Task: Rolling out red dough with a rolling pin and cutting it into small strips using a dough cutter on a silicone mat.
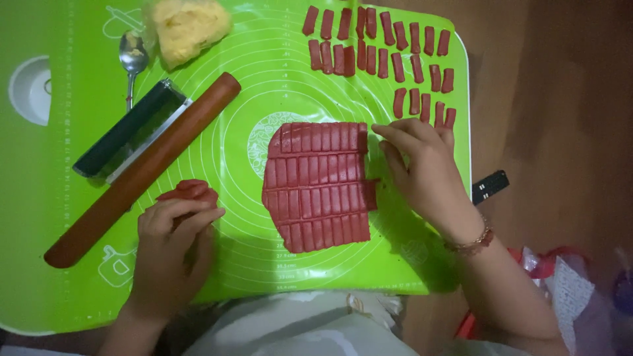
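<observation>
Looking down on our green silicone mat [250,264], we log our right hand [422,171], fingers loosely spread and holding nothing, fingertips touching the upper right edge of the scored red dough sheet [316,184] at mat centre, and our left hand [173,244] curled over a small lump of red dough scraps [191,191] just left of the sheet. Itemised around: roughly two dozen cut red strips [389,56] laid in rows at the upper right, one wooden rolling pin [145,168] lying diagonally, one dark-handled cutter [128,132] beside it, one spoon [133,59], and one yellow filling mound [188,26].
</observation>
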